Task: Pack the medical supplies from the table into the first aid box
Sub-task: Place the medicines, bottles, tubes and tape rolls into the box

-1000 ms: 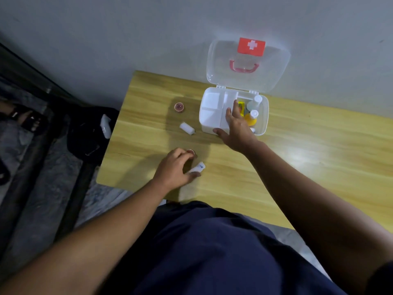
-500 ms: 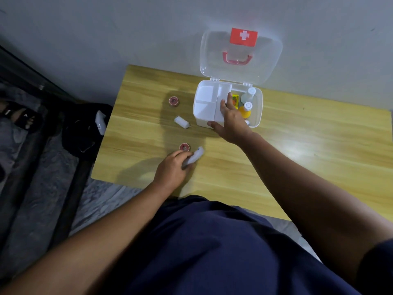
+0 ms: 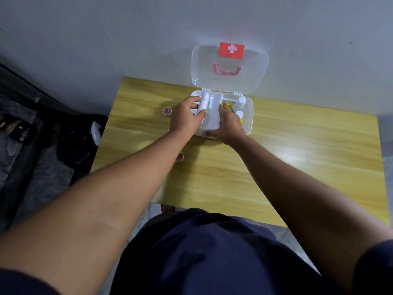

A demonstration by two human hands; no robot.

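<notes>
First aid box (image 3: 248,122): bottles (image 3: 239,105) already packed at right. White tube (image 3: 203,105) pinched in left hand (image 3: 185,119); right hand (image 3: 228,126) laid open on box. Two red-capped jars (image 3: 167,110) left on table (image 3: 297,156).

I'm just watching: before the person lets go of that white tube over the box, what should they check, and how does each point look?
1. Box lid open and out of the way: ok.
2. White tube gripped by the left hand: ok.
3. Tube above the box's left compartments: ok.
4. Room in that compartment: cannot tell, hands cover it.
5. Right hand steadying the first aid box: ok.
6. All supplies packed: not ok, two red caps lie on the table.
</notes>
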